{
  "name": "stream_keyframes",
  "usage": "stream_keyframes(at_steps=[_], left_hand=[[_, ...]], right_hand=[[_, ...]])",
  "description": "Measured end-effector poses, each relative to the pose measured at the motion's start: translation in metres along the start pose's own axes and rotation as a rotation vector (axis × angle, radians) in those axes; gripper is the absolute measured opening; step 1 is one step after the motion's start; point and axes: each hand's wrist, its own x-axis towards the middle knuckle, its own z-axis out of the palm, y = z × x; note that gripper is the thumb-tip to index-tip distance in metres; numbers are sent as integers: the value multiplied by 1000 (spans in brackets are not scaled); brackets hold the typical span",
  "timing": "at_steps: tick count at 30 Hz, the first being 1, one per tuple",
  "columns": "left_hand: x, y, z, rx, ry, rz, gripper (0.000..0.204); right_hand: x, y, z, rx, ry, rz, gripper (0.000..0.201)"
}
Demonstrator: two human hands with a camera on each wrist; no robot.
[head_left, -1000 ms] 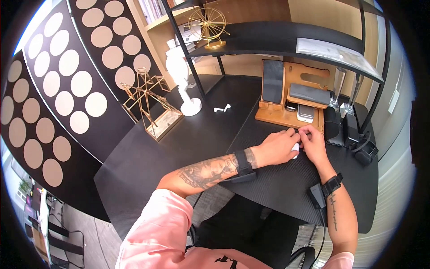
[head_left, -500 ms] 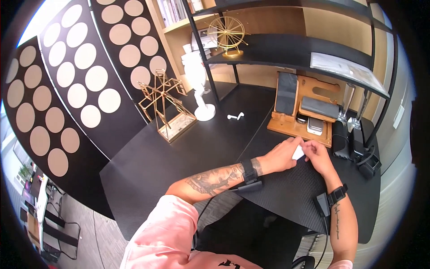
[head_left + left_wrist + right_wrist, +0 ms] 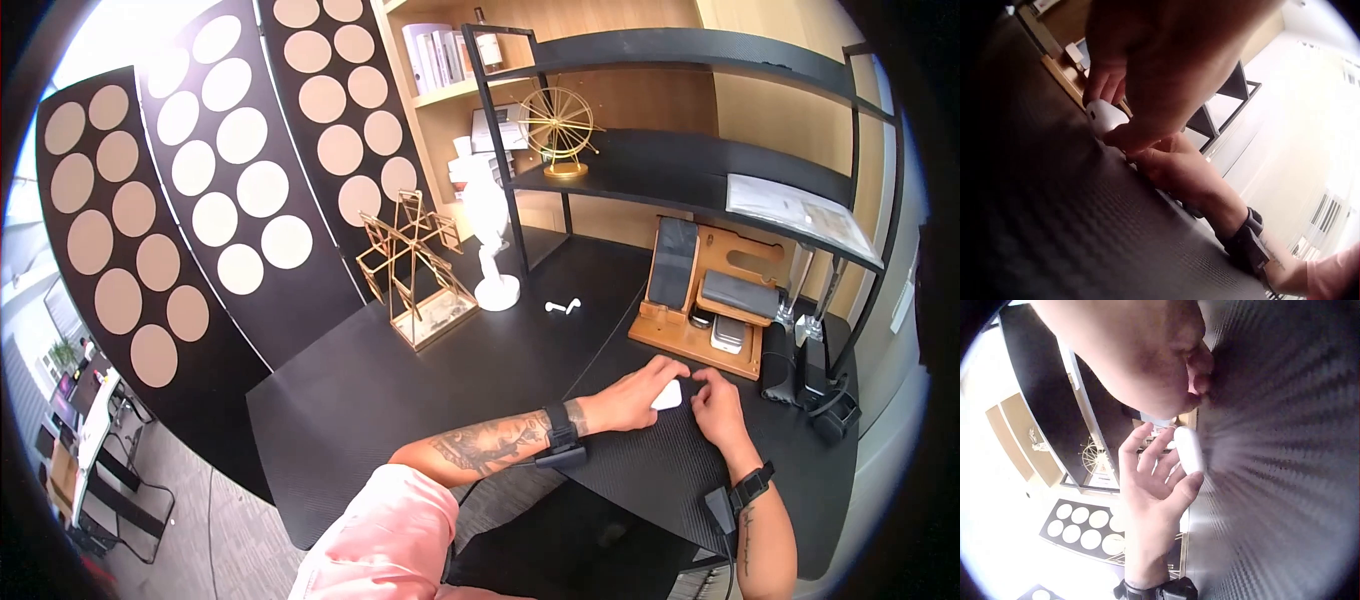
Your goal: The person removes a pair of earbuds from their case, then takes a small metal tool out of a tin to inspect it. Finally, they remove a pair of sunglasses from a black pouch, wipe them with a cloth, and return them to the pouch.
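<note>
My left hand [image 3: 632,398] pinches a small white earbud case [image 3: 667,396] between thumb and fingers, low over the black desk. The left wrist view shows a dark slot in the rounded end of the case [image 3: 1107,117]. In the right wrist view the case [image 3: 1189,451] appears closed, its smooth side facing out. Just to its right is my right hand [image 3: 718,408], fingers loosely curled and apart from the case, with nothing visible in them. Two white earbuds [image 3: 563,307] lie farther back on the desk, left of the hands.
Behind the hands stands a wooden stand [image 3: 690,345] with phones on it. Dark cases [image 3: 780,365] and a black device [image 3: 833,415] lie at the right. A white figurine [image 3: 497,290] and gold wheel model [image 3: 435,325] stand back left, below a black shelf [image 3: 690,160].
Both hands were together at the case; now my right hand has drawn off to the right while the left keeps hold. More of the case shows. The head view has shifted.
</note>
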Motion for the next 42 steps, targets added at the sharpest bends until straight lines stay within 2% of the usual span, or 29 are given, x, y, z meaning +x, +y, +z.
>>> stream_keyframes(at_steps=[3, 5, 7, 8, 9, 12, 15, 16, 19, 24, 31, 33, 35, 37, 38, 39, 42], left_hand=[[-2, -3, -2, 15, 1, 22, 70], [-4, -1, -4, 26, -13, -18, 70], [-3, 1, -6, -21, 16, -25, 72], [-3, 3, -7, -20, 21, -27, 72], [-3, 6, -7, -53, 25, 12, 72], [-1, 15, -7, -80, 31, 63, 74], [-1, 13, -6, -63, 50, 55, 75], [-1, 12, -7, -75, 51, 55, 75], [-3, 10, -9, -105, 49, 47, 75], [-8, 4, -8, -108, 69, 52, 75], [-19, -38, -38, 95, 117, -144, 60], [-23, -55, -44, 237, 204, -74, 54], [-28, -56, -55, 282, 160, -201, 49], [-31, -72, -60, 386, 147, -152, 40], [-31, -69, -65, 411, 122, -219, 39], [-33, -81, -63, 435, 142, -201, 32], [-31, -76, -70, 432, 129, -277, 33]], right_hand=[[0, -8, -5, 32, -22, 67, 30], [-3, -25, -8, 41, 13, 17, 29], [-5, -42, -11, 239, -5, -162, 28], [-3, -27, 4, 432, -4, -121, 29], [-3, -25, 4, 432, -8, -122, 29], [-3, -28, -4, 639, -235, 188, 30], [2, -18, -3, 780, -250, 239, 29], [3, -13, -1, 780, -255, 236, 29], [3, 3, 4, 328, -45, -6, 28], [2, -3, 1, 321, -43, 53, 27], [5, 5, 2, 309, -55, 125, 21], [5, 11, 5, 368, -34, 47, 21], [5, 12, 5, 379, -44, 55, 22], [5, 10, 3, 354, -54, 62, 23], [5, 15, 5, 380, -59, 65, 24], [5, 13, 5, 336, -45, 65, 24], [4, 8, 2, 289, -37, 89, 25]])
